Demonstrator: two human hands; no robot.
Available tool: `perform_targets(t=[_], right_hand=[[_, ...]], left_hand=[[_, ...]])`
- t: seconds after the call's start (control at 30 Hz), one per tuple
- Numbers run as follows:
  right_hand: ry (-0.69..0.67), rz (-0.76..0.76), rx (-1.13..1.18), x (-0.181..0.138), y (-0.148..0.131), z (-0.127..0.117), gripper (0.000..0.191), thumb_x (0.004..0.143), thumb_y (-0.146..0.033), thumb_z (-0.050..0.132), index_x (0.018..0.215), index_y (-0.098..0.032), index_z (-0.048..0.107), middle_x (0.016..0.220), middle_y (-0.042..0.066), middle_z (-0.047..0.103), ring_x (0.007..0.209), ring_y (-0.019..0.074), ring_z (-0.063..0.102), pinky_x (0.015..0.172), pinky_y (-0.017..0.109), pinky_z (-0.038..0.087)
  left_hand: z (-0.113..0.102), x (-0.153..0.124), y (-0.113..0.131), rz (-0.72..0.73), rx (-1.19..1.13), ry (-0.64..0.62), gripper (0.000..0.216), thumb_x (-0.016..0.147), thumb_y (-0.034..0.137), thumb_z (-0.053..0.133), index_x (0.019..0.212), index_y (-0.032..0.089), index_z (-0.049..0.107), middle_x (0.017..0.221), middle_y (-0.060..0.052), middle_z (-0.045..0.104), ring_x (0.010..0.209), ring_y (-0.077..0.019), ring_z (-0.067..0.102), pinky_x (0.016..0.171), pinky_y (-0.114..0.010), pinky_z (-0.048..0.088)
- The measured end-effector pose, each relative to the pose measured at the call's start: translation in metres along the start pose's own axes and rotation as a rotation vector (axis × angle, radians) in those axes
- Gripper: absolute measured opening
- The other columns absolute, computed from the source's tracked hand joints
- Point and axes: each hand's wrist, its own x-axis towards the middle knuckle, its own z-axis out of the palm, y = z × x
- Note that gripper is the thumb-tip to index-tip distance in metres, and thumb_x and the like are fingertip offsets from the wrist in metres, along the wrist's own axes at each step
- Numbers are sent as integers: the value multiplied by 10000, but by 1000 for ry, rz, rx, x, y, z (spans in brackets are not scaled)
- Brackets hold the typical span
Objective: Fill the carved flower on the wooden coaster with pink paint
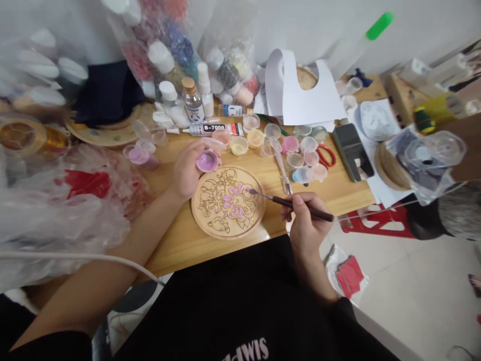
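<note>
A round wooden disc (210,223) with a gold flower outline lies on the wooden table (180,245) right in front of me. Its central petals are filled with lilac paint. My right hand (306,225) is closed on a thin dark paintbrush (291,203), whose tip touches the flower's middle from the right. My left hand (188,168) sits just above the disc's upper left edge and grips a small cup of lilac paint (207,161).
Several small paint cups (296,150), a glue tube (216,129), bottles (192,100) and red-handled scissors (327,155) crowd the table behind the disc. Plastic bags (63,200) lie at the left. White paper (300,95) and clear containers (432,155) sit at the right, with a red stool (376,220) below.
</note>
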Motion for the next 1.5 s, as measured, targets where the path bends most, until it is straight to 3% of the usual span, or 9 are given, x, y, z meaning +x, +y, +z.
perform_targets(t=[0.23,0.5,0.8,0.97,1.17,1.33,1.5], right_hand=[[-41,-81,-69,-2,-2,-1,220,992,-286,742,778,-235,735,585,-47,663,463,109,579,462,249,461],[-77,-54,-38,8,-4,0,172,952,-244,745,780,-227,756,544,-61,618,451,114,592,452,241,462],[110,-8,268,18,-11,9,167,808,-195,737,645,-229,733,533,-52,652,337,102,531,337,215,386],[-36,54,411,22,-13,25,174,895,-275,787,724,-240,777,560,-48,672,381,115,583,350,206,404],[-259,-106,255,14,-12,48,168,1031,-412,802,966,-258,815,740,-13,782,594,158,751,540,265,590],[-348,-263,33,21,-18,61,84,1021,-295,723,1021,-256,797,837,12,826,678,161,763,614,284,613],[-371,-262,-15,30,-26,70,89,954,-212,714,962,-257,791,781,-15,812,604,136,715,572,260,564]], left_hand=[[-2,1,-6,40,-17,-65,536,953,733,731,795,223,686,809,-85,701,762,-236,678,691,-360,526],[-2,0,-3,74,-3,-109,511,978,692,719,790,217,690,748,-27,674,720,-189,650,697,-326,506],[-2,-5,3,21,-25,-163,367,976,562,745,841,221,715,788,-16,696,754,-175,661,708,-309,526],[-3,-6,6,41,-23,-145,489,1024,669,714,834,218,721,807,-43,735,736,-185,669,686,-320,533],[0,-7,11,-27,-20,-107,528,979,712,740,841,202,741,840,-72,772,774,-224,696,689,-337,563],[2,-9,10,-61,-31,-126,505,975,694,738,875,200,717,826,-50,749,747,-200,670,686,-318,556],[1,-9,8,-55,-8,-119,462,949,665,754,880,212,706,859,-38,726,772,-193,631,694,-312,523]])
